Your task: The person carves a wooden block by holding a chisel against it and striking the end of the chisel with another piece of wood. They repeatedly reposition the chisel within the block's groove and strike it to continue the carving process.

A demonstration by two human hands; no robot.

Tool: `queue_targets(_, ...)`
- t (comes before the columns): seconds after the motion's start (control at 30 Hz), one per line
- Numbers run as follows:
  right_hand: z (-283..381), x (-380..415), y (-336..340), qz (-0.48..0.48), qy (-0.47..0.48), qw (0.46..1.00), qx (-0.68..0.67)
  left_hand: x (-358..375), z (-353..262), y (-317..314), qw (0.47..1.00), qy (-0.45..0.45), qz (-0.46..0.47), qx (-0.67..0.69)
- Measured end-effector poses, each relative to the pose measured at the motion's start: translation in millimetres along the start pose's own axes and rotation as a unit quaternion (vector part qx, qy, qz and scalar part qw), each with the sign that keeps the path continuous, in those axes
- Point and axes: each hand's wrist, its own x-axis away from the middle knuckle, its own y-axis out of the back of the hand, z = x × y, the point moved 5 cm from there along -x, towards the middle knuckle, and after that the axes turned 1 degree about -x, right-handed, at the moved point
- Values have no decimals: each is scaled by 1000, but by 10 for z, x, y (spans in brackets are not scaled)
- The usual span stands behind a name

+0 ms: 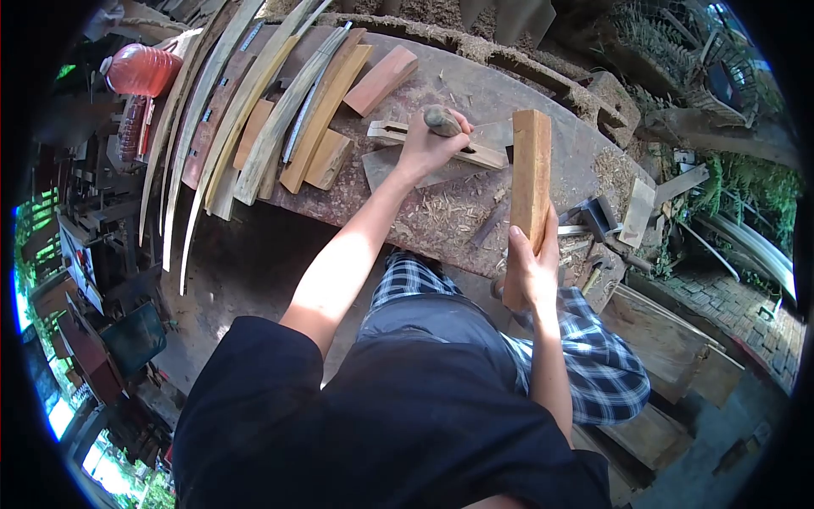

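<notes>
Here the wooden block (532,174) stands almost upright, with its lower end gripped in the right hand (530,271) above the person's lap, at the near edge of the bench (475,85). The fingers (515,233) of this hand are wrapped tightly around the block, with the thumb on its front face. The left hand (428,144) reaches forward over the bench and closes its fingers around a grey rounded handle (441,120); what the handle belongs to I cannot tell. Under this hand lies a pale wooden piece with a slot (398,131), and below it a grey flat sheet (386,165). Wood shavings (441,212) cover the bench surface between the two hands. Further left, several short boards (326,127) and long curved strips (212,110) lie side by side on the bench. A reddish board (381,81) lies just behind them. At the far left corner a red plastic jug (140,69) lies on its side. Below, the checked cloth (593,356) covers the person's knees.
</notes>
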Motion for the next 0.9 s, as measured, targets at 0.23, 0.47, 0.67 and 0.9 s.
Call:
queue_targets(0.23, 507, -19, 129, -12, 48, 998, -25, 58, -269, -249, 975, -108, -65, -183)
queue_targets(0.47, 1055, -13, 298, -28, 197, 978, -65, 176, -346, -372, 967, -103, -75, -223)
queue_targets(0.67, 1174, 122, 345, -55, 221, 964, -140, 248, -253, -484, 956, -132, -59, -255)
queue_targets(0.9, 595, -34, 68, 19, 88, 986, 139, 235, -167, -624, 950, -120, 10, -287)
